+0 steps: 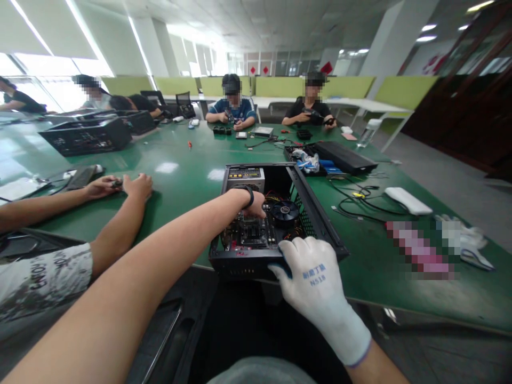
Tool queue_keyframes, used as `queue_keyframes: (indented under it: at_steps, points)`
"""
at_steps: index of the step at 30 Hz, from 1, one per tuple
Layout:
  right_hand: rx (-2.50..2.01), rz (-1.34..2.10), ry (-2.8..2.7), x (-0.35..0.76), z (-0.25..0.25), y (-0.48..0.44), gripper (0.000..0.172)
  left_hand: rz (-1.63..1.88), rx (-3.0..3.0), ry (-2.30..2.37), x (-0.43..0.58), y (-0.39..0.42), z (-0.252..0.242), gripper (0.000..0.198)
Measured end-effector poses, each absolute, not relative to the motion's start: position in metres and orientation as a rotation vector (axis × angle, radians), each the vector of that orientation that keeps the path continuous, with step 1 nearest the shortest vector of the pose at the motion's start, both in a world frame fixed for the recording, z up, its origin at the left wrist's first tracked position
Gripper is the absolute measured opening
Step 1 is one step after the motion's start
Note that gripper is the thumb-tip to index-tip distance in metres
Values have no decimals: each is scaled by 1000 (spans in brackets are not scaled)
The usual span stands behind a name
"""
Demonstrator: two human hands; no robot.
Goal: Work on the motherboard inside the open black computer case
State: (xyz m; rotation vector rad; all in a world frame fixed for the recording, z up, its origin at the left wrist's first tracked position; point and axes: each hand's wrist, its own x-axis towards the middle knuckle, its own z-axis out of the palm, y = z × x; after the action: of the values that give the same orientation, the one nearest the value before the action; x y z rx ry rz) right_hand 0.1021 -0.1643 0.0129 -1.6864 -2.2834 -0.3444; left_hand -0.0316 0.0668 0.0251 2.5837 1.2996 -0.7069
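Note:
An open black computer case (320, 213) lies in front of me on the green table. Inside it are a motherboard (253, 233), a round cooling fan (285, 212), coloured wires and a power supply (247, 176). My bare left hand (257, 204), with a black band at the wrist, reaches down into the case beside the fan. Its fingers look curled together over the motherboard; what they hold, if anything, is hidden. My right hand (308, 272) wears a white glove and grips the near rim of the case, fingers over the top and thumb in front.
To the left, another person's hands (124, 186) hold a small item. Cables (356, 194), a white box (408, 200) and white gloves (464, 237) lie on the right. Behind the case is a black tray (340, 156). Other people sit across the table; another case (86, 133) stands far left.

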Motion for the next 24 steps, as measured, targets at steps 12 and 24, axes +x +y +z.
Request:
queue_keyframes:
  at_steps: [12, 24]
  points:
    - [-1771, -471, -2318, 101, 15, -79, 38, 515, 2399, 1582, -81, 66, 79, 25]
    - [-1900, -496, -2295, 83, 24, 131, 45, 1116, 2108, 1494, -106, 31, 52, 41]
